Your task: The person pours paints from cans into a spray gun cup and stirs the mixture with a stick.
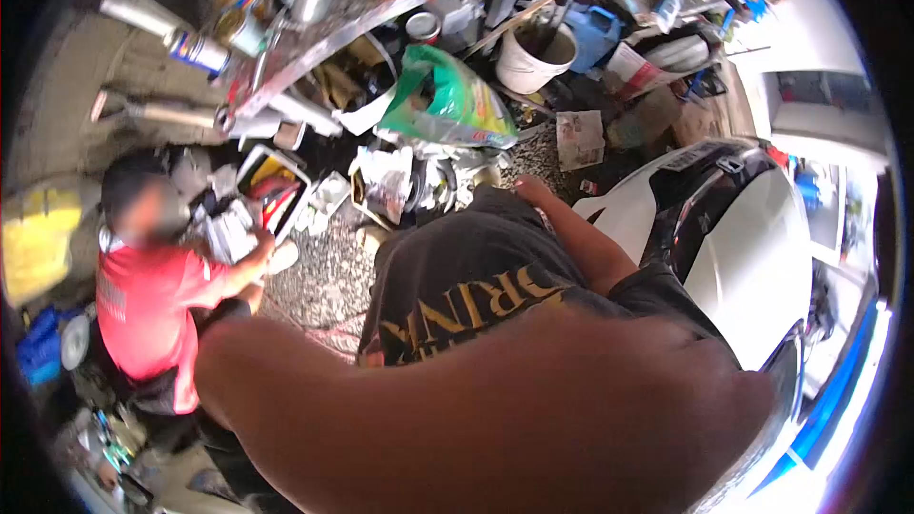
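Observation:
A bare, blurred arm (476, 419) fills the lower foreground, very close to the camera. It appears to be my left arm; its hand and fingers cannot be made out. My right forearm reaches forward from a dark sleeve, and my right hand (529, 190) is at the far edge of the dark clothing, seemingly resting on it. The fingers are too small and partly hidden to tell their shape. My dark shirt (457, 295) with yellow letters shows below. Close to the right of my right arm stands a white motorcycle (743, 266) with black trim.
On the left a person in a red shirt (148, 305) crouches beside a tray with red parts (276, 195). Ahead are a green bag (443, 100), a white bucket (535, 62), a blue jug (592, 35) and a cluttered shelf (333, 38) with cans.

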### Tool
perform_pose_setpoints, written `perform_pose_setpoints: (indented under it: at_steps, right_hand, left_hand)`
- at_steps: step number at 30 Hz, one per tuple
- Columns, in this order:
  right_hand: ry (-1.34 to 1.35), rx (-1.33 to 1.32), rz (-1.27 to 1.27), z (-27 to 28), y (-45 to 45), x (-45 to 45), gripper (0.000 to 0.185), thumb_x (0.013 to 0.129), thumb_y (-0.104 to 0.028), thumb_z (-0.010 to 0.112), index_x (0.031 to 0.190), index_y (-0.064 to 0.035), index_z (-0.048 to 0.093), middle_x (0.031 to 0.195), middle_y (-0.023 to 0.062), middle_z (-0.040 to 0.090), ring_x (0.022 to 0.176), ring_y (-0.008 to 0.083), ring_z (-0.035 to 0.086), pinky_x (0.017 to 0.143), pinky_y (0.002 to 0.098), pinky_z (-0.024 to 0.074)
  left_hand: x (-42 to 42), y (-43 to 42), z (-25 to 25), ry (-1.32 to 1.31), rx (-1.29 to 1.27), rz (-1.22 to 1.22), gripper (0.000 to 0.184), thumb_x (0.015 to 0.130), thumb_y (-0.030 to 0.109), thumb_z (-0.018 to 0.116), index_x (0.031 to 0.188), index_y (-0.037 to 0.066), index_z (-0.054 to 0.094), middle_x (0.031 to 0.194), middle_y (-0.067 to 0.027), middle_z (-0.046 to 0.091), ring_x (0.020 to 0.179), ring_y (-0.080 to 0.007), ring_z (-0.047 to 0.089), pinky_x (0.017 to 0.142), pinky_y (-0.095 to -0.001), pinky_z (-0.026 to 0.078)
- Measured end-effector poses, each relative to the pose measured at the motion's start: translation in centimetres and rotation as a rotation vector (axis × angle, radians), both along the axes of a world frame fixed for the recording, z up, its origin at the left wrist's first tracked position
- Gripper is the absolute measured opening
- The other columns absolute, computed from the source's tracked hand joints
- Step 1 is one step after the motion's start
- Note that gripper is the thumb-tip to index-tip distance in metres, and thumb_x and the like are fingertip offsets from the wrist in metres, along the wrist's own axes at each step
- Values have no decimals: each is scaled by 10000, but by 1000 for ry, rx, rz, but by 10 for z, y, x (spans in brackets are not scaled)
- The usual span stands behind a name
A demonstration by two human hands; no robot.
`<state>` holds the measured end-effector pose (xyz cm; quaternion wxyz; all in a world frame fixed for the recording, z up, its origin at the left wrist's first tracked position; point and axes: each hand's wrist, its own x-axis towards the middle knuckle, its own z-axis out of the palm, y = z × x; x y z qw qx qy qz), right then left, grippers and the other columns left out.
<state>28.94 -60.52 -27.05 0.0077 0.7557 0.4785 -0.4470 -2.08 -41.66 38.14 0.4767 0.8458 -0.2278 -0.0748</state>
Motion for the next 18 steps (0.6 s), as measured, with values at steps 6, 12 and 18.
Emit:
perform_pose_setpoints:
  at_steps: [6,12,18]
  right_hand:
    - [-73,159,62,-1,-10,-10,324,930,-276,517,999,-1,675,1034,229,682,1008,401,650,867,512,486]
    - [-20,92,-176,-8,-20,-9,326,888,-255,531,1051,-36,709,1079,218,701,1010,397,663,861,492,498]
    - [35,83,-145,-22,-11,2,306,840,-250,554,924,-4,716,922,246,705,907,413,683,779,494,504]
  left_hand:
    - [-13,9,-109,418,-122,410,363,916,166,556,1249,31,611,1029,-137,655,988,-298,650,845,-412,537]
    - [-85,-20,-463,371,-242,1403,282,965,183,541,1133,-24,633,976,-190,684,961,-349,669,871,-401,518]
    - [-230,-113,-651,981,125,1511,313,902,231,537,1065,-4,662,1043,-287,680,1022,-429,657,881,-486,528]
